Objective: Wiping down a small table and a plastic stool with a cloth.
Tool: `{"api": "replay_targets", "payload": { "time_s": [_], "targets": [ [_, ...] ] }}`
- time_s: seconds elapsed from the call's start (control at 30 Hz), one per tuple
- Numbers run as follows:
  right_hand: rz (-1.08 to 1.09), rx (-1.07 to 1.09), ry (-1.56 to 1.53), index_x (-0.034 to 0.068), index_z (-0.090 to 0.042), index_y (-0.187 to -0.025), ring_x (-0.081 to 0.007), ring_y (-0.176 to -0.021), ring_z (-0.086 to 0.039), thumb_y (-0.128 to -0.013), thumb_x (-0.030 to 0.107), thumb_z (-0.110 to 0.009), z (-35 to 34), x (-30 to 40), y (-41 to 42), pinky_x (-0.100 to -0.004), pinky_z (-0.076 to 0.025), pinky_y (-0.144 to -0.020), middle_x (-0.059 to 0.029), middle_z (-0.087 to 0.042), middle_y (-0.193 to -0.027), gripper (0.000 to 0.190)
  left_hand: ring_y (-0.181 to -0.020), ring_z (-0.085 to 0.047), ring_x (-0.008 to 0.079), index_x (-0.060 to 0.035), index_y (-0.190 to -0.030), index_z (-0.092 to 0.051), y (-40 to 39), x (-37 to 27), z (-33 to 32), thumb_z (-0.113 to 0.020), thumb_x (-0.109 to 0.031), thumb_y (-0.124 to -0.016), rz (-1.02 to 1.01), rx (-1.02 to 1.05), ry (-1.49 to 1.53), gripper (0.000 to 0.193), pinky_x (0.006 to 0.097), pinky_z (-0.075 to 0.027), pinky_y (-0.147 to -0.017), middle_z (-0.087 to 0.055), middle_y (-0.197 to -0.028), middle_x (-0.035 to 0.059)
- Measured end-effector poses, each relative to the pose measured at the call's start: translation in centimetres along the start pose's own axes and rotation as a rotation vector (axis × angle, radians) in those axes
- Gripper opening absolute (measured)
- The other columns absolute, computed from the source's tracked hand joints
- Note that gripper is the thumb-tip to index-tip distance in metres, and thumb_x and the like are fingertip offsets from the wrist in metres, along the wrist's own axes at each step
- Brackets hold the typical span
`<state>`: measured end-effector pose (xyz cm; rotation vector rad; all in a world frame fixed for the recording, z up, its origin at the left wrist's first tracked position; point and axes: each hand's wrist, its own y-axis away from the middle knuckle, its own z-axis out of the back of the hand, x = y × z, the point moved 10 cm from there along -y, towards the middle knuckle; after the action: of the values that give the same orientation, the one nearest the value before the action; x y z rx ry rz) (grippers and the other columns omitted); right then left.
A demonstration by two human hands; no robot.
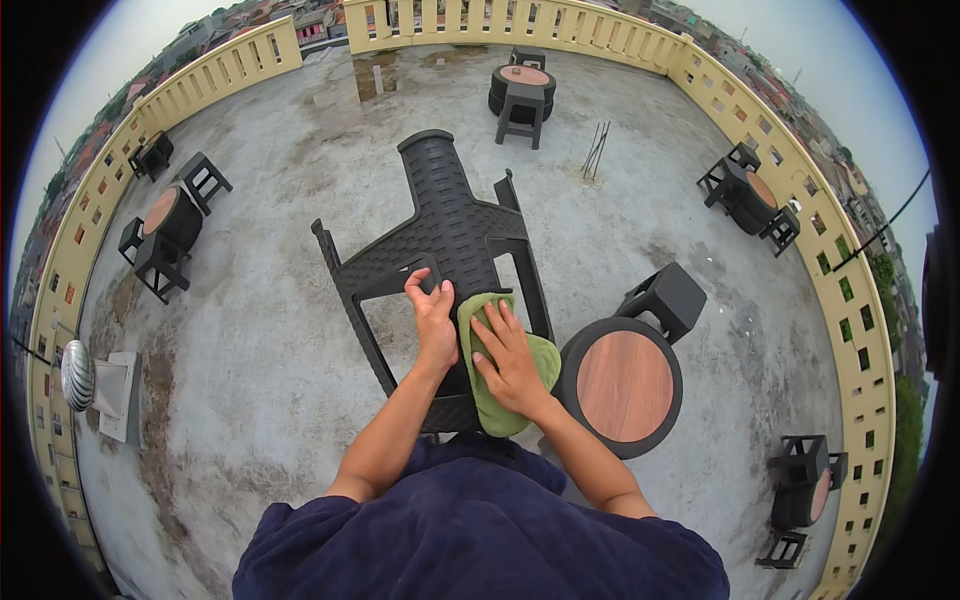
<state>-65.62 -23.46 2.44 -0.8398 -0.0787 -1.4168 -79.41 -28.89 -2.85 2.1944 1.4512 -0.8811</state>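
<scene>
A black woven-pattern plastic chair [442,217] lies tipped over in front of me, its legs and armrest frames spreading to both sides. Near its lower edge my left hand [436,322] holds the chair, thumb and index finger raised and the other fingers curled, partly hidden. My right hand [510,356] lies flat with fingers spread on a green cloth [495,409], pressing it against the chair's edge. Part of the cloth hangs out to the right of the hand.
Right of the chair stand a tyre table with a round wood-look top [626,386] and a black stool [664,300]. More tyre tables and stools stand around the concrete rooftop. Thin metal rods [596,154] stick up beyond the chair. A yellow parapet [517,22] borders the roof; a turbine vent [79,375] is at left.
</scene>
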Motion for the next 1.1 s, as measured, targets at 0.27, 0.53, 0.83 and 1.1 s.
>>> {"api": "replay_targets", "payload": {
  "time_s": [0.27,0.53,0.83,1.1],
  "targets": [
    [-0.103,-0.123,-0.037,0.004,-0.041,-0.152,-0.04,-0.152,-0.022,-0.098,0.019,-0.054,1.1,0.0,-3.5,-0.053,-0.02,-0.121,-0.021,-0.029,-0.162,0.058,-0.132,-0.051,0.0211,-0.02,-0.164,-0.009,0.4,-2.8,-3.5,-0.038,-0.007,-0.107,-0.027,0.135,-0.05,0.065,0.0347,-0.041,-0.111,-0.037,-0.157,0.0171],
    [-0.006,-0.066,0.067,0.008,-0.042,-0.152,-0.04,-0.152,-0.02,-0.096,0.02,-0.056,0.0,0.3,-0.4,-0.0588,-0.014,-0.121,-0.0171,-0.027,-0.164,0.059,-0.147,-0.034,0.0245,-0.0087,-0.163,-0.008,2.3,-1.7,-5.1,-0.023,-0.033,-0.112,0.01,0.283,0.003,0.058,0.0353,-0.024,-0.122,-0.023,-0.165,0.0147],
    [-0.074,-0.182,0.151,0.005,-0.047,-0.148,-0.039,-0.152,-0.022,-0.095,0.013,-0.053,1.7,0.2,-6.9,-0.0586,-0.015,-0.121,-0.0166,-0.03,-0.163,0.055,-0.148,-0.032,0.0253,-0.0086,-0.162,-0.018,1.8,-1.5,-3.8,-0.014,-0.06,-0.107,-0.048,0.21,-0.042,0.076,0.037,-0.019,-0.123,-0.034,-0.161,0.0151],
    [0.211,0.225,0.174,0.009,-0.058,-0.138,-0.0285,-0.15,-0.03,-0.092,0.018,-0.059,-0.4,2.7,-1.3,-0.0614,-0.014,-0.12,-0.0071,-0.044,-0.156,0.048,-0.129,-0.056,0.0351,-0.0191,-0.163,-0.016,2.5,-1.5,-3.3,-0.018,-0.063,-0.105,0.131,0.252,0.105,0.072,0.0427,-0.043,-0.111,-0.048,-0.148,0.0214]
  ]
}}
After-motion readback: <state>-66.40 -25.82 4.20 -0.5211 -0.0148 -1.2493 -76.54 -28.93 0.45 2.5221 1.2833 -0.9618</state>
